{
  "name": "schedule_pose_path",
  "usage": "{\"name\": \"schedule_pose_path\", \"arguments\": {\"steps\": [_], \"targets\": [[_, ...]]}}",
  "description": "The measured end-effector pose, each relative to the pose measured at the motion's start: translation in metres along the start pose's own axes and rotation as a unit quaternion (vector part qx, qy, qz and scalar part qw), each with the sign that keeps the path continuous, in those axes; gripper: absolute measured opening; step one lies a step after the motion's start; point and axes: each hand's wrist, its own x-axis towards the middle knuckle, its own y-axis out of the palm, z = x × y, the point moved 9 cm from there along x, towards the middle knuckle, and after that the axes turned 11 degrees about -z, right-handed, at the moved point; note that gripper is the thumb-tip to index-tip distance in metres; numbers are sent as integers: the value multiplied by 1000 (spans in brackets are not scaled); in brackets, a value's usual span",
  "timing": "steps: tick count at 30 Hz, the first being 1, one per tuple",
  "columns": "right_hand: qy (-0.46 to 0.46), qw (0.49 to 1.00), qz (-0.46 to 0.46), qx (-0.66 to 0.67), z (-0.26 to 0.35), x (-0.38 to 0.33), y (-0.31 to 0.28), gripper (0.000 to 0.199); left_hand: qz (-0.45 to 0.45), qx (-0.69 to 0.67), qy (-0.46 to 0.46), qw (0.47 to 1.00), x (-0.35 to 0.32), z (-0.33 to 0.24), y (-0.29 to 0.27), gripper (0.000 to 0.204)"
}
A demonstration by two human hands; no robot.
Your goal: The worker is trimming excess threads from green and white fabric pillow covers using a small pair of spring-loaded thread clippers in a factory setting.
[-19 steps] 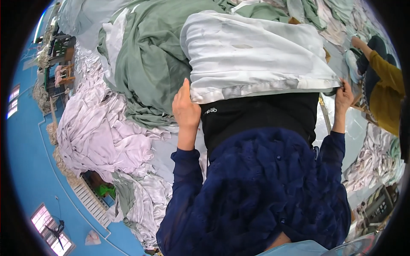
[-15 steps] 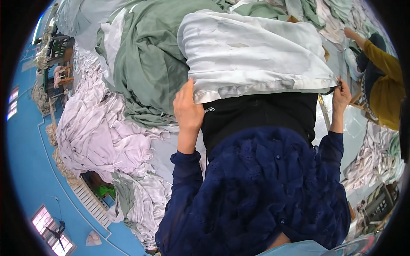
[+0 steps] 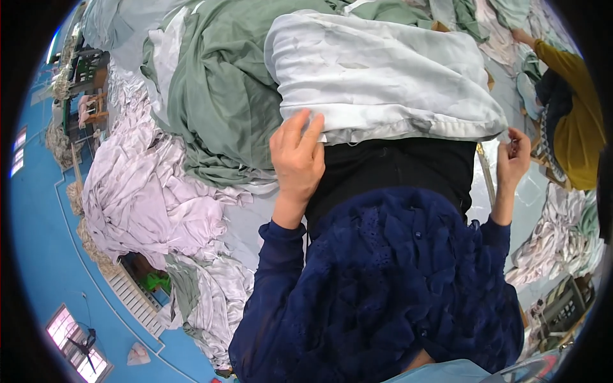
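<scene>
A pale white cloth (image 3: 377,70) with faint grey patches lies bunched in wide folds across my lap, over my black trousers (image 3: 396,166). Its near edge is a hem that runs from one hand to the other. My left hand (image 3: 297,159) rests at the hem's left end, index and middle fingers stretched out and apart on the fabric; the thumb is hidden. At the right corner, the fingers of my right hand (image 3: 514,158) are bent and closed at the cloth's edge. A heap of green cloth (image 3: 223,96) lies just left of the white one.
Pinkish-white fabric (image 3: 153,198) is piled to the left, with more cloth (image 3: 217,293) below it. To the right, another person in a mustard top (image 3: 578,121) sits near more heaped fabric (image 3: 555,230). A blue wall (image 3: 45,242) stands beyond the left piles.
My left hand has shifted right and up onto the hem, its fingers now spread. My right hand has moved slightly down and right. The hem's pale band has turned and shows less at the left.
</scene>
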Motion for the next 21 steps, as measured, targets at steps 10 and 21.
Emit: {"name": "schedule_pose_path", "arguments": {"steps": [10, 21], "targets": [[-293, 877, 331, 187, 223, -99, 162, 45, -17, -60, 16, 998, 3, -6, 16, 32], [-111, 874, 347, 322, 200, -68, 160, 18, -9, -62, 12, 998, 10, 0, 19, 27]]}}
